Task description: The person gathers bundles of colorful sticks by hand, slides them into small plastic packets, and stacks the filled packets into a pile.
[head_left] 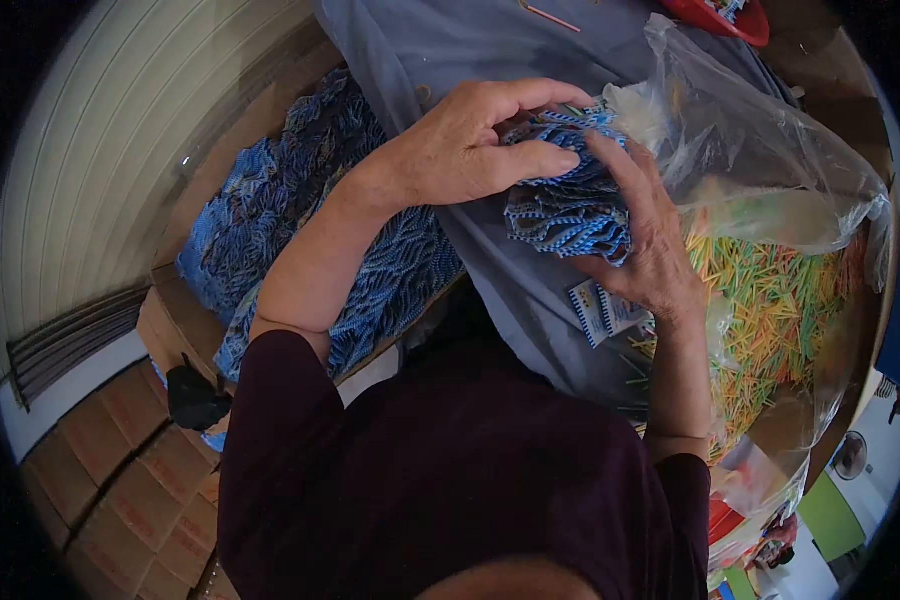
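Observation:
Between my two hands is a thick bunch of small blue sachets (570, 220) with serrated edges, stacked face to face. My left hand (485, 145) comes over the top left of the bunch, its thumb and fingers closed on the upper part. On the right side, my right hand (640, 225) wraps round the same bunch, with its fingers at the top and its thumb underneath. Just below my right hand, a couple of loose sachets (608, 312) lie on the grey cloth (470, 45).
To the left stands a cardboard box (170, 320) heaped with blue sachet strips (370, 290). At right, a clear plastic bag (760, 150) lies open over many thin green, yellow and orange sticks (770, 310). A red container (735, 22) sits top right. Stacked cartons (130, 490) fill the lower left.

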`<state>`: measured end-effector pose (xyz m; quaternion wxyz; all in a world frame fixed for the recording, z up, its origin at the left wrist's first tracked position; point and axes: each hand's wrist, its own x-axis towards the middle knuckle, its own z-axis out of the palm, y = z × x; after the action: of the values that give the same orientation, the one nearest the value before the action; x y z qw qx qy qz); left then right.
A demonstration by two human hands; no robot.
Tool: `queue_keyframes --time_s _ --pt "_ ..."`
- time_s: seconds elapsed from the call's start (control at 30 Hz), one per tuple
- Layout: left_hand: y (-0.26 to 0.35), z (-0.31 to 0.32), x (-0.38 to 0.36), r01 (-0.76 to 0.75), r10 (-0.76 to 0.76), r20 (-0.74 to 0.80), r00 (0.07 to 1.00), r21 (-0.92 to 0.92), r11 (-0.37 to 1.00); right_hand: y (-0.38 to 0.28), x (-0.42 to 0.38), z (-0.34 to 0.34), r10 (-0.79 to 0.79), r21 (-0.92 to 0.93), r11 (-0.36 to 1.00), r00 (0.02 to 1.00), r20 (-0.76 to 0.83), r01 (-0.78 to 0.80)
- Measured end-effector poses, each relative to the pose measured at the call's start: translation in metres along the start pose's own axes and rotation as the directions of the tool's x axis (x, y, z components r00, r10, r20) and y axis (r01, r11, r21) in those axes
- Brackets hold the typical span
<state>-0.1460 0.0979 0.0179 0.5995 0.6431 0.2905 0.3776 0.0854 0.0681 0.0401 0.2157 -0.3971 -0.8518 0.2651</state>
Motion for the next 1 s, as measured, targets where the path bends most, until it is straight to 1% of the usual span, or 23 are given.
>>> queue_keyframes --time_s 0.1,0.17,0.33,0.4,0.53,0.6,0.7,0.8,1.0 --pt "-0.0024 -0.0008 -0.0002 -0.016 0.016 0.001 1.000 0.003 1.000 -0.0005 -0.0003 0.0005 0.015 -0.002 1.000 1.000 -0.012 -0.015" --pt "-0.0032 -0.0020 0.0000 -0.010 0.010 0.005 1.000 -0.009 1.000 -0.0012 0.0013 -0.0015 -0.003 -0.006 1.000 1.000 0.019 0.003" --pt "-0.0069 -0.0051 0.0002 0.023 -0.023 -0.008 1.000 -0.015 1.000 0.0034 -0.0014 0.0036 -0.007 0.003 1.000 1.000 -0.005 0.007" --pt "-0.0068 -0.0056 0.0004 0.052 -0.051 -0.030 0.998 0.034 0.998 0.0033 -0.0016 0.0033 0.003 -0.007 1.000 1.000 -0.005 -0.003" --pt "-0.0073 -0.0072 0.0004 0.035 -0.033 -0.036 0.999 0.059 0.998 0.0022 -0.0008 0.0020 0.000 -0.038 0.999 1.000 0.002 0.000" --pt "-0.0059 -0.0082 0.0003 0.049 -0.044 -0.044 0.998 0.114 0.992 0.0015 -0.0014 0.0020 -0.007 -0.038 0.999 1.000 0.002 0.007" --pt "-0.0041 -0.0083 -0.0004 0.079 -0.077 -0.028 0.997 0.077 0.994 -0.0001 -0.0014 0.0016 0.016 -0.046 0.999 1.000 0.017 -0.015" --pt "-0.0035 -0.0053 -0.0001 0.051 -0.050 -0.014 0.999 0.071 0.996 -0.0007 -0.0011 0.0016 0.006 -0.063 0.998 1.000 0.017 -0.005" --pt "-0.0028 -0.0042 0.0008 0.057 -0.056 -0.016 0.998 0.063 0.996 0.0006 -0.0016 0.0045 0.010 -0.048 0.999 1.000 0.004 -0.010"
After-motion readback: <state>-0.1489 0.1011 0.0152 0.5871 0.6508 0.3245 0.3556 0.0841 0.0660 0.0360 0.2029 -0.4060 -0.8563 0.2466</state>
